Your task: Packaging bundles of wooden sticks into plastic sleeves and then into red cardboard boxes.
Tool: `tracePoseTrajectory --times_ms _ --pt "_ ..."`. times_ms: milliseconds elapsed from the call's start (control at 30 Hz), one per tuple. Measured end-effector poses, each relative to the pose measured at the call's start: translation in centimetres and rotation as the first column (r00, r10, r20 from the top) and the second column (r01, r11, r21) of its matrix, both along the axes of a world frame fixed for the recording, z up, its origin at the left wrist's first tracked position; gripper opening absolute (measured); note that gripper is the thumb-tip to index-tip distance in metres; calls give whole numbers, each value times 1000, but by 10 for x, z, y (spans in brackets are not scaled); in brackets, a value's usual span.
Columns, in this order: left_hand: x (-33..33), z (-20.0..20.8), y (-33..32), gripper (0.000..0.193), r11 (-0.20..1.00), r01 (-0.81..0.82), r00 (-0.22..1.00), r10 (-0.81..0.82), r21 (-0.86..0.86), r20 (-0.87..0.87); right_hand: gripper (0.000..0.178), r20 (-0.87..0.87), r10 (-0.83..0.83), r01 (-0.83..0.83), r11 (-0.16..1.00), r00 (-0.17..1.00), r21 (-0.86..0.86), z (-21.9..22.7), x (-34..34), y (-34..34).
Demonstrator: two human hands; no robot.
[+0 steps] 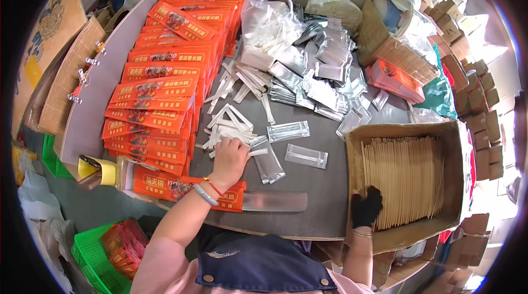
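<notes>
My bare left hand (231, 156) is closed at a pile of narrow white paper strips (230, 123), and one white strip (257, 152) sticks out from its fingers. That strip lies over a clear flat packet (270, 166). Beneath my left wrist is a red printed paper sleeve (228, 199), with a clear plastic film (275, 201) extending from its right end. My right hand (367, 206), in a black glove, is at the left side of a carton (355, 170), against the wooden chopsticks (404, 178) stacked in it. Its fingers are too dark to make out.
Red sleeves (159, 68) form a long overlapping stack on the left. Clear and silvery packets (330, 63) heap at the back, beside a plastic bag (269, 25) of white pieces. A yellow-taped holder (99, 172) sits at the front left edge; a green basket (91, 253) stands below.
</notes>
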State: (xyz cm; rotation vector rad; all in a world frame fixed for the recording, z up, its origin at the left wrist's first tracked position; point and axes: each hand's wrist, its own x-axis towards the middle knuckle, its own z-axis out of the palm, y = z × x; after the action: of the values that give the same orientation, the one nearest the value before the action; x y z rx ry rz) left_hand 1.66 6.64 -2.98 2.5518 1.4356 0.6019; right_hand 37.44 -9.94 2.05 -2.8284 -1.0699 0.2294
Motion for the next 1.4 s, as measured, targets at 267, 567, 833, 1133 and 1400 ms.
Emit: tracePoseTrajectory --times_ms 267,567,833,1133,1400 --pt "25 14 38 29 898 437 899 -434 61 -47 23 226 64 -23 983 972 -181 -31 37 -34" --pt "33 35 42 28 866 496 868 -494 -64 50 16 294 112 -86 991 949 -100 -32 26 -39" --pt "20 36 -48 23 814 494 869 -449 -305 209 20 73 187 -200 941 980 272 29 -14 -15" --pt "-31 34 -84 64 932 265 963 -244 -247 114 24 -195 830 -827 549 523 118 3 -66 -1" --pt "-12 37 -91 74 950 206 978 -191 -233 87 16 -165 734 -658 669 659 347 -24 -71 15"
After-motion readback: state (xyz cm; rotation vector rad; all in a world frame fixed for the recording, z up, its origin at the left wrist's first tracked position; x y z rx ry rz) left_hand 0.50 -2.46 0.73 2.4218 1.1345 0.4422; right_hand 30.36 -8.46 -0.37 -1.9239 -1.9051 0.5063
